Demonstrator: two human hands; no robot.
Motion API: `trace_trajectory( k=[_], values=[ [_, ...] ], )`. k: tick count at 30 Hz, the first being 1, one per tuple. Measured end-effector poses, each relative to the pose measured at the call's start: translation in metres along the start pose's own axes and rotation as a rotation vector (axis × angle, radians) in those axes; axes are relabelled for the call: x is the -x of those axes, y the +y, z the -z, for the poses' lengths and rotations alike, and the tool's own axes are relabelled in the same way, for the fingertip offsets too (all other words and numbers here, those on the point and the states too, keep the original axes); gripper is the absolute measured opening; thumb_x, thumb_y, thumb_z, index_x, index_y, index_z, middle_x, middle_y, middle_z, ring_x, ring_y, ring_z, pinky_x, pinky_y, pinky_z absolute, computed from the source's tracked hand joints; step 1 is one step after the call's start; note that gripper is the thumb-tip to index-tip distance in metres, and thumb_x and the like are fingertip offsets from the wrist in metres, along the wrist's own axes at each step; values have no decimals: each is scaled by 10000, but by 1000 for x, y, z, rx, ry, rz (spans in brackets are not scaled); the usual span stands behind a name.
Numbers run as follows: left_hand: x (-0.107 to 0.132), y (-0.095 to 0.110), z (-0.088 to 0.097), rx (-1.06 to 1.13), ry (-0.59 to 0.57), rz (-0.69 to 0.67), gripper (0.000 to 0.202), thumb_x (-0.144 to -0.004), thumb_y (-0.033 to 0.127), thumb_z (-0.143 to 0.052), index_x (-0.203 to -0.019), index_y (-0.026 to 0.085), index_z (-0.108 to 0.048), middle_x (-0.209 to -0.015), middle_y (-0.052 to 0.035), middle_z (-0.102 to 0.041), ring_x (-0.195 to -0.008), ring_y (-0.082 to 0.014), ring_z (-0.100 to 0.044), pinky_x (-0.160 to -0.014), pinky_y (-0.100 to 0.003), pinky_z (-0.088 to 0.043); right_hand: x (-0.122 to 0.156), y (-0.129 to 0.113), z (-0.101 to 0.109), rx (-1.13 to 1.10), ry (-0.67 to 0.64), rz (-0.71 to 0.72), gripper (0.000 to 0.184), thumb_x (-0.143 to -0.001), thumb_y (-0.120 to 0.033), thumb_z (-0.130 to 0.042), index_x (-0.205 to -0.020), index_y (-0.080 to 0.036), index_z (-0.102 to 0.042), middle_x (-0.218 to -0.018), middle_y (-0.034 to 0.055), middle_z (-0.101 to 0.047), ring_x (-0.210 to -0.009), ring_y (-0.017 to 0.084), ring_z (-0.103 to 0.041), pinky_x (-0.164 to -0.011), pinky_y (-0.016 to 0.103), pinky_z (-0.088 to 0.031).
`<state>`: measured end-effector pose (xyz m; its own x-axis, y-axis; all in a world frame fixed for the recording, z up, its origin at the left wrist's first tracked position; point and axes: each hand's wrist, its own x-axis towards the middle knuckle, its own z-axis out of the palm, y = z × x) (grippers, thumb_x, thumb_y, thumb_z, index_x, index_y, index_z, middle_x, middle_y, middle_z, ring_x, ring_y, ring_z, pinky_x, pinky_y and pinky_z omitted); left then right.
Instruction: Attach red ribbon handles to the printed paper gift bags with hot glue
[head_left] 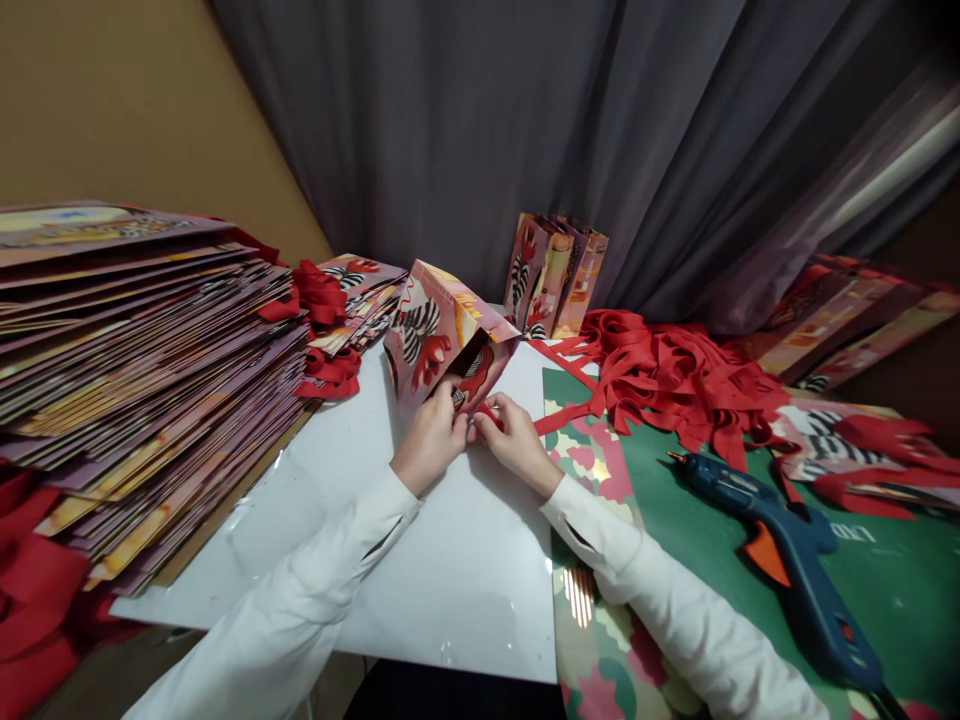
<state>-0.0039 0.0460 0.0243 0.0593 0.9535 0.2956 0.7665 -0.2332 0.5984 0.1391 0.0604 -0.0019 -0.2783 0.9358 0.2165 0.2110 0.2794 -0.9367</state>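
A patterned paper gift bag [431,335] with zebra stripes and red flowers lies tilted above the white board, its opening towards me. My left hand [436,435] grips the bag's near edge, thumb pressed against the fingers. Close beside it, my right hand [516,440] pinches a red ribbon [562,418] at the bag's rim. The fingertips of both hands nearly meet there. The ribbon's other end runs right, towards a heap of red ribbons [660,375].
Flat bags in a tall stack [172,400] fill the left side. Finished-looking bags [555,275] stand upright by the curtain [450,130]. A blue glue gun [787,560] with an orange trigger lies on a green sheet [667,530] at right. More bags [847,310] stand beyond.
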Motion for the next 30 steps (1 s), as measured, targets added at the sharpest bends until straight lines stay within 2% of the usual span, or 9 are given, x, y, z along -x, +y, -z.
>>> trace_trajectory(
  k=[4,9,13,17,22,26,30],
  values=[
    [1,2,1,0,9,-10,433,-817,98,-508,-1244,130,-443,-1144,-140,-644,-997,-241,-655,-884,-367,-522,-3,-1,6,-51,-62,13,100,-862,-299,-501,-909,-236,-438,-654,-33,-673,-618,152,-646,-620,260,-479],
    [2,4,3,-37,-3,7,382,-818,127,-523,-1197,131,-473,-992,-110,-668,-879,-230,-664,-817,-341,-529,-7,-4,17,-43,-212,-35,146,-876,-328,-516,-902,-192,-563,-590,-20,-659,-547,130,-608,-568,228,-448],
    [2,5,2,-34,-19,25,351,-821,167,-525,-1165,110,-487,-911,-105,-659,-751,-221,-650,-729,-337,-533,-9,-4,25,-6,-285,-68,202,-874,-361,-540,-834,-174,-606,-562,-12,-651,-471,101,-515,-504,203,-392],
    [2,5,2,26,5,8,349,-815,162,-515,-1161,137,-474,-977,-102,-648,-791,-206,-646,-746,-329,-529,-7,-10,25,83,-271,-84,252,-893,-361,-536,-732,-178,-599,-566,-1,-652,-513,110,-533,-536,209,-393],
    [0,3,4,113,75,-25,327,-817,185,-518,-1136,162,-454,-1070,-103,-617,-923,-207,-631,-790,-322,-521,1,-25,19,310,-130,77,291,-946,-231,-415,-693,-199,-555,-649,8,-664,-632,132,-590,-677,238,-402],
    [1,3,3,137,86,-37,330,-815,191,-522,-1135,172,-444,-1085,-99,-618,-955,-208,-633,-791,-317,-521,3,-28,17,368,-123,76,280,-938,-188,-397,-676,-209,-492,-617,-6,-616,-614,134,-569,-662,238,-383],
    [3,4,2,137,94,-45,337,-819,201,-520,-1146,171,-441,-1063,-92,-628,-921,-206,-639,-792,-323,-520,0,-28,19,355,-141,62,283,-938,-185,-396,-675,-209,-494,-562,-19,-578,-598,134,-558,-647,233,-380]
  ],
)
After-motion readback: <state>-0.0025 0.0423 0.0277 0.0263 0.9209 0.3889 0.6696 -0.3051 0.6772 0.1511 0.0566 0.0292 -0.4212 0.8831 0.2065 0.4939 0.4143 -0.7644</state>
